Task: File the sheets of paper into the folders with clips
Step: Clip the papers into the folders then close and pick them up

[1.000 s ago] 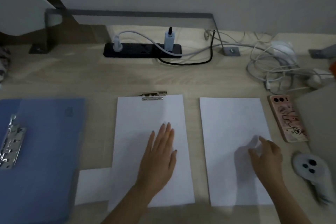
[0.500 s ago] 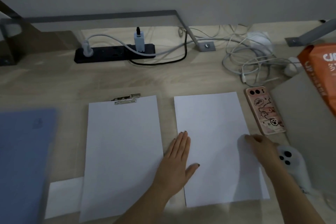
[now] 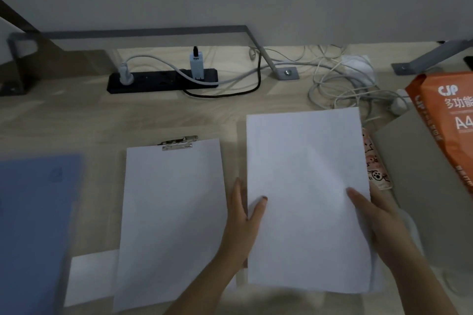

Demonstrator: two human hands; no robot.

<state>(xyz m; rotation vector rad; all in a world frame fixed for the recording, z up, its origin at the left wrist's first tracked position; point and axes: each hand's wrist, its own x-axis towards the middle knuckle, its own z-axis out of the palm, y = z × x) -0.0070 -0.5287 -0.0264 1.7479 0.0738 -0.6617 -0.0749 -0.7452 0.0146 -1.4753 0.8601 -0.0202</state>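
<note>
A white sheet of paper is lifted off the desk at the right, held at both side edges. My left hand grips its left edge with the thumb on top. My right hand grips its right edge. Left of it, another white sheet lies flat under a metal clip at its top edge. A blue folder lies open at the far left, blurred. A smaller white sheet sticks out from under the clipped one.
A phone in a patterned case lies partly hidden behind the held sheet. An orange A4 paper pack and a grey board are at the right. A black power strip and tangled cables lie at the back.
My left hand moved from the clipped sheet to the right sheet's left edge. Both hands took hold of the right sheet and raised it off the desk. The view shifted right.
</note>
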